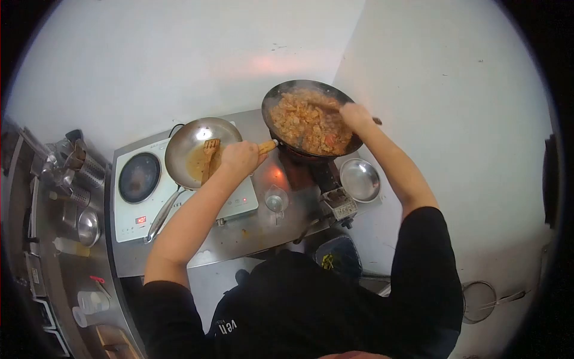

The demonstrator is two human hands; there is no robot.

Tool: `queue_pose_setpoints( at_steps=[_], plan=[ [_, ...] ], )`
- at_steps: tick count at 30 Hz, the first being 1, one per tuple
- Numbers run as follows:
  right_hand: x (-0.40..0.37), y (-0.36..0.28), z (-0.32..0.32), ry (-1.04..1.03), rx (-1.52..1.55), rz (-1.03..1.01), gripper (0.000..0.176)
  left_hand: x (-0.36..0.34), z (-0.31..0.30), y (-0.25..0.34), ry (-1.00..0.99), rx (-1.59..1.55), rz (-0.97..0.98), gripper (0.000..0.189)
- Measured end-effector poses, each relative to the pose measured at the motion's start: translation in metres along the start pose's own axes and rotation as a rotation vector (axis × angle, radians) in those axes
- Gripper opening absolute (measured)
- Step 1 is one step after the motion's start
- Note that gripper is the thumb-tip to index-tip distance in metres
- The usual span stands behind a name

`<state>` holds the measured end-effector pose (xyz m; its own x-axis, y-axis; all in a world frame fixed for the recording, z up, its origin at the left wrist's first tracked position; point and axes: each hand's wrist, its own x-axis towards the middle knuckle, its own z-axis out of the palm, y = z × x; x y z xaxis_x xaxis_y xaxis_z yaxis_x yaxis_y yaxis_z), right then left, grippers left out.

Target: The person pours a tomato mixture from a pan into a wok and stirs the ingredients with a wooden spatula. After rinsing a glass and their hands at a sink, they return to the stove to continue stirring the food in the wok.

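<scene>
My left hand (240, 157) is wrapped round the wooden handle (267, 146) of a dark wok (270, 99) at the top centre. Chunky orange-brown food with bits of red (305, 122) fills the wok, and a little steam rises from it. Over the wok's right side, my right hand (357, 118) is closed on a wooden spatula (324, 104); its tip is down in the food and its dark handle end sticks out past my fist. Left of the wok, partly behind my left hand, sits a steel frying pan (179, 140) with brownish liquid and a slotted wooden turner (210, 154).
The pan rests on a white two-plate cooker (130, 218). A glass jug (275, 200) stands on the steel counter (239, 243), and a steel bowl (360, 179) lies right of the burner (339, 205). Below is a bin (341, 245) with green scraps; a strainer (479, 302) hangs at right.
</scene>
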<state>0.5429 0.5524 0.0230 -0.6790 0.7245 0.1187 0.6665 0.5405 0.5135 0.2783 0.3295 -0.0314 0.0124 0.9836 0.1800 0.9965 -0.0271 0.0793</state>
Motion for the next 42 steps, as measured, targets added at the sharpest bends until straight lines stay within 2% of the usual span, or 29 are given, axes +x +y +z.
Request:
queue_pose_setpoints(
  at_steps=[2, 4, 6, 8, 10, 11, 13, 16, 19, 21, 24, 27, 29, 30, 32, 35, 38, 41, 42],
  plan=[
    [-0.022, -0.002, -0.008, -0.104, -0.058, -0.087, 0.016, 0.001, 0.000, -0.002, -0.010, -0.014, -0.007, 0.051],
    [-0.053, 0.001, -0.085, -0.177, -0.035, 0.009, 0.015, 0.001, 0.000, -0.002, -0.011, -0.017, 0.004, 0.050],
    [-0.083, 0.003, -0.131, -0.166, -0.028, -0.032, 0.014, 0.002, 0.002, -0.005, -0.028, -0.031, 0.008, 0.051],
    [-0.103, -0.008, -0.140, -0.147, -0.022, -0.068, 0.013, 0.002, 0.000, -0.005, -0.038, -0.039, 0.013, 0.051],
    [-0.110, -0.030, -0.135, -0.173, -0.057, -0.112, 0.012, 0.001, -0.003, -0.004, -0.035, -0.045, 0.015, 0.051],
    [-0.098, -0.034, -0.109, -0.179, -0.059, -0.105, 0.012, 0.003, -0.002, -0.005, -0.036, -0.049, 0.023, 0.051],
    [-0.060, -0.032, -0.044, -0.120, -0.110, 0.060, 0.013, 0.004, 0.001, -0.007, -0.053, -0.043, 0.022, 0.052],
    [-0.046, -0.001, -0.059, -0.050, -0.103, 0.064, 0.012, 0.004, 0.004, -0.009, -0.038, -0.010, 0.011, 0.052],
    [-0.083, 0.020, -0.101, -0.105, -0.150, -0.020, 0.012, 0.007, 0.004, -0.010, -0.078, -0.020, -0.010, 0.054],
    [-0.105, 0.025, -0.096, -0.146, -0.145, -0.070, 0.012, 0.006, 0.004, -0.009, -0.075, -0.011, -0.009, 0.054],
    [-0.104, 0.028, -0.057, -0.226, -0.188, 0.031, 0.011, 0.007, 0.004, -0.012, -0.080, -0.008, -0.016, 0.055],
    [-0.053, 0.040, 0.000, -0.093, -0.228, 0.099, 0.011, 0.008, 0.002, -0.012, -0.077, 0.007, -0.016, 0.054],
    [-0.020, 0.051, 0.015, 0.007, -0.227, -0.004, 0.014, 0.008, 0.004, -0.010, -0.064, 0.021, -0.019, 0.054],
    [-0.010, 0.054, 0.012, 0.014, -0.225, -0.004, 0.014, 0.008, 0.008, -0.011, -0.056, 0.019, -0.017, 0.054],
    [0.007, 0.051, -0.009, 0.149, -0.356, -0.156, 0.013, 0.008, 0.006, -0.009, -0.051, 0.023, -0.015, 0.055],
    [0.008, 0.060, -0.063, 0.139, -0.210, -0.123, 0.014, 0.006, 0.003, -0.001, -0.065, 0.033, -0.041, 0.054],
    [0.031, 0.071, -0.044, 0.016, -0.124, -0.028, 0.015, 0.008, 0.007, -0.001, -0.042, 0.053, -0.045, 0.053],
    [0.028, 0.040, 0.002, -0.015, -0.018, -0.022, 0.016, 0.004, 0.007, 0.001, -0.038, 0.028, -0.068, 0.051],
    [0.020, 0.029, 0.014, -0.019, 0.009, -0.079, 0.016, 0.004, 0.007, 0.002, -0.031, 0.025, -0.070, 0.051]
  ],
)
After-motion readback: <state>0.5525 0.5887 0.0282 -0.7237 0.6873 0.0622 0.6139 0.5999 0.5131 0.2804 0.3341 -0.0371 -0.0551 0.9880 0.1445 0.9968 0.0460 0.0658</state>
